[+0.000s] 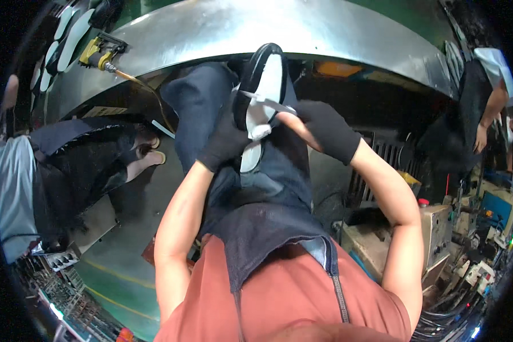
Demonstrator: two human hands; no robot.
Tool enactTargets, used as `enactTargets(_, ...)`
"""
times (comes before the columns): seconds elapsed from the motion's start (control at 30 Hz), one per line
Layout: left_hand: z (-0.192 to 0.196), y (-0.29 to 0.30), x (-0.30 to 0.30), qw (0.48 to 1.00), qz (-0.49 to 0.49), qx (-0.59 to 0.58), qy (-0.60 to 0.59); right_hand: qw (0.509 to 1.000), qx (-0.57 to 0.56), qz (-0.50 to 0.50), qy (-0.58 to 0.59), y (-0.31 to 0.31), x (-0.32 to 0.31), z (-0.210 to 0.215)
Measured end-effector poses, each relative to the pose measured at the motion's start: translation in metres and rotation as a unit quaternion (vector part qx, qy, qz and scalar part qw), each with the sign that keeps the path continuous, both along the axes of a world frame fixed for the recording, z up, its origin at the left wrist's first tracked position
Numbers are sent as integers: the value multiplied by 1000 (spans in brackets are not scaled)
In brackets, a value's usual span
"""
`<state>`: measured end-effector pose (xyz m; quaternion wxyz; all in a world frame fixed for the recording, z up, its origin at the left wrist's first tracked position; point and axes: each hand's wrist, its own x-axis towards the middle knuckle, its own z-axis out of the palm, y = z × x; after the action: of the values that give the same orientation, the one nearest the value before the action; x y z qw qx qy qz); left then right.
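A black shoe upper on a last [272, 77] lies sole side up above my lap, its pale insole board facing me and its toe pointing away. My left hand [228, 139], in a black glove with a white-covered fingertip, grips it along the left side and heel. My right hand [328, 131], in a black glove with bare skin at the thumb, is closed on a thin, flat, knife-like metal tool [273, 105]. The tool crosses the middle of the insole. Its exact kind cannot be made out.
Ahead curves a metal bench [336, 34]. On its left lie a yellow air stapler [100, 56] with a hose and several pale insoles [74, 40]. One person sits at left, another at right. A boxy machine [433, 233] stands by my right elbow.
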<state>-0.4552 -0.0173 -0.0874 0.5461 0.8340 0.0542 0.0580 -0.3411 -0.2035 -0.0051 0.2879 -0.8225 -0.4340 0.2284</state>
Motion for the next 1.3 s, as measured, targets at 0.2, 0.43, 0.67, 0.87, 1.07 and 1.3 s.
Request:
enactTargets(0.2,-13,10,-7,997,-29,35,55,993,115,-5,-35,-3,-32,16)
enactTargets(0.43,-73,22,-13,993,-50,108,-22,966,164,65,-188,10,-55,34)
enactTargets(0.67,-31,17,-11,990,-23,129,-53,977,87,12,-195,1,-64,11)
enactTargets(0.87,-20,20,-11,1000,-5,16,5,992,78,-98,-33,-3,-64,-30)
enactTargets(1.07,-38,26,-16,951,62,-292,84,819,27,-413,397,-27,-116,-65)
enactTargets(1.3,64,61,143,886,108,-446,67,795,-2,-423,435,-24,-101,-147)
